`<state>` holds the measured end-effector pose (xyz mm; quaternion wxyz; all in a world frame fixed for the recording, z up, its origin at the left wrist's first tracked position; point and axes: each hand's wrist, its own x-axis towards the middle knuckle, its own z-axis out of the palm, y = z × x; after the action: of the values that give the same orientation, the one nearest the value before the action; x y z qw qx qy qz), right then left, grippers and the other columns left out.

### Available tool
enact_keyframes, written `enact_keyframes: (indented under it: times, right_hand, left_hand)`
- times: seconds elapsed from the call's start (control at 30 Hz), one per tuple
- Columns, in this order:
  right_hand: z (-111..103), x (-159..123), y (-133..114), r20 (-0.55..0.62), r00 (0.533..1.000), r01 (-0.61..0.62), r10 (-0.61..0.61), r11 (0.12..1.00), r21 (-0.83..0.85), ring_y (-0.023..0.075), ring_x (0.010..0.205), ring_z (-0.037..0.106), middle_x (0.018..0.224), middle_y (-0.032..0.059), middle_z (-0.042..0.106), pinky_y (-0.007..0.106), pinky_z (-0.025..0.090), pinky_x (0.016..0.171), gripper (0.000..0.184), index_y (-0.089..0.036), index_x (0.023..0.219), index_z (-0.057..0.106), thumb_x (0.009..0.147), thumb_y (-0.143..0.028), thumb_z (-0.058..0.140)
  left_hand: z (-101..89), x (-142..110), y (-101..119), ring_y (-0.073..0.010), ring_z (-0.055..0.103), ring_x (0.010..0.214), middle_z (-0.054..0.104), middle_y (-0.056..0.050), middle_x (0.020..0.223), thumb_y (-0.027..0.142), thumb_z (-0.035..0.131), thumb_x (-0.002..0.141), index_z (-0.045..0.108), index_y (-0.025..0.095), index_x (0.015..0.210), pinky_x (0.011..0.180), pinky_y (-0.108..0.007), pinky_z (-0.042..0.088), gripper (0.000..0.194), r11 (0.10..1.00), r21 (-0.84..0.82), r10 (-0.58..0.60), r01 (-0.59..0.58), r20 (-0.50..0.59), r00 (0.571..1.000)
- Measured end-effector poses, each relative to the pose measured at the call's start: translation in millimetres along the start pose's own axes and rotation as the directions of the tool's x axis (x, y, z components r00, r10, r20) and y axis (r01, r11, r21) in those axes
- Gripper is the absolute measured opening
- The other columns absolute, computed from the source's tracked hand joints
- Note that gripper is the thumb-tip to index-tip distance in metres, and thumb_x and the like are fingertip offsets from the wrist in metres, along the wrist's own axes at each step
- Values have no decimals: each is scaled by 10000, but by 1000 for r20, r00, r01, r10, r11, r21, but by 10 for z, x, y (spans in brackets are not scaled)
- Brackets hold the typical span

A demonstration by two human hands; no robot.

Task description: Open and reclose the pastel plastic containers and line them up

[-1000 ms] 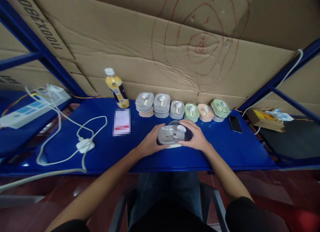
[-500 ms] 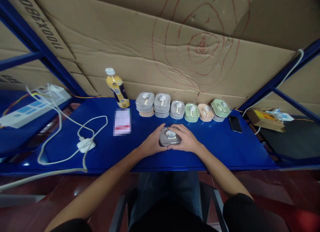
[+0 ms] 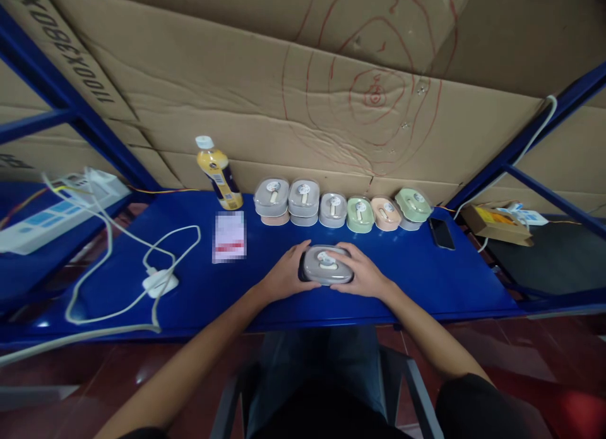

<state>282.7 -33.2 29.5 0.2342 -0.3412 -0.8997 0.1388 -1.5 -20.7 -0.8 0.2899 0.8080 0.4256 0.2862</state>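
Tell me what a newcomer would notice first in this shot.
The left hand and right hand hold a gray lidded box at the middle of a bright blue shelf. Behind them runs a row of gray, green and peach lidded boxes, with a yellow-labeled bottle at its left end. Above, red hand-drawn rings stand out on the cardboard sheet.

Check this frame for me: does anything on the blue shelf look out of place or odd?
The paper card is pixelated, so nothing on it can be read. The white power cord sprawls in loose loops across the blue shelf, untidy beside the neat row of lidded plastic containers.
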Motion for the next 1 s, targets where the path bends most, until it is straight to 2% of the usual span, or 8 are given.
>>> enact_keyframes:
  times: [0.17, 0.3, 0.37, 0.47, 0.63, 0.77, 0.93, 1.0]
  right_hand:
    - [-345, -115, 241, -313, 946, -114, 84, 990, -79, 360, 1322, 584, 1419, 152, 541, 558, 522, 1116, 805, -290, 1552, 511, 845, -531, 811]
    - [-760, 26, 633, -608, 748, -521, 267, 803, -290, 409, 1277, 559, 1378, 204, 527, 587, 507, 1068, 820, -195, 1503, 557, 824, -593, 784]
    - [-889, 163, 826, -638, 685, -670, 352, 648, -361, 425, 1247, 548, 1359, 218, 534, 601, 479, 1043, 797, -187, 1493, 555, 832, -582, 760]
    - [-931, 363, 1019, -626, 645, -757, 439, 482, -441, 426, 1180, 542, 1306, 232, 565, 595, 444, 1000, 748, -175, 1461, 560, 845, -565, 726]
    - [-806, 498, 1144, -654, 588, -808, 476, 383, -448, 456, 1174, 509, 1246, 288, 591, 616, 400, 972, 699, -84, 1383, 575, 876, -556, 664]
    - [-714, 522, 1073, -668, 640, -757, 380, 460, -464, 492, 1344, 427, 1412, 331, 529, 670, 360, 1056, 619, -51, 1376, 570, 948, -498, 580]
    - [-442, 783, 710, -396, 890, -428, 225, 711, -558, 416, 1533, 321, 1610, 285, 420, 584, 310, 1219, 618, -70, 1459, 543, 1028, -509, 479]
    - [-268, 943, 578, -244, 947, -312, 208, 771, -554, 403, 1574, 287, 1674, 258, 362, 558, 287, 1253, 675, -79, 1525, 489, 1016, -521, 511]
  left_hand:
    - [-50, -27, 29, -344, 469, 1509, 598, -151, 1480, 440, 788, 880, 315, 220, 1596, 1267, -569, 379, 886, 1000, 10, 11, -11, -31, 999]
    - [-64, -27, 38, -349, 486, 1494, 582, -163, 1487, 446, 737, 919, 392, 216, 1541, 1256, -578, 398, 747, 999, 47, 25, -24, -18, 1000]
    - [-61, -24, 37, -351, 501, 1480, 590, -166, 1474, 437, 728, 925, 386, 211, 1542, 1251, -588, 401, 740, 998, 51, 32, -31, -20, 999]
    - [-53, -22, 29, -344, 497, 1482, 589, -166, 1473, 423, 712, 939, 366, 205, 1552, 1256, -590, 395, 737, 998, 52, 41, -40, -22, 999]
    - [-48, -22, 17, -340, 484, 1494, 576, -162, 1495, 413, 706, 943, 411, 208, 1523, 1258, -576, 399, 682, 998, 57, 34, -33, -18, 999]
    - [-54, -22, 28, -336, 508, 1475, 588, -157, 1480, 404, 706, 941, 408, 216, 1533, 1252, -565, 410, 688, 999, 50, 22, -21, -25, 999]
    - [-60, -21, 40, -339, 516, 1463, 589, -162, 1476, 391, 703, 944, 428, 214, 1513, 1249, -576, 409, 657, 998, 51, 38, -37, -27, 999]
    - [-59, -20, 38, -343, 523, 1453, 596, -162, 1464, 384, 705, 941, 431, 212, 1508, 1245, -585, 408, 653, 998, 54, 40, -39, -32, 999]
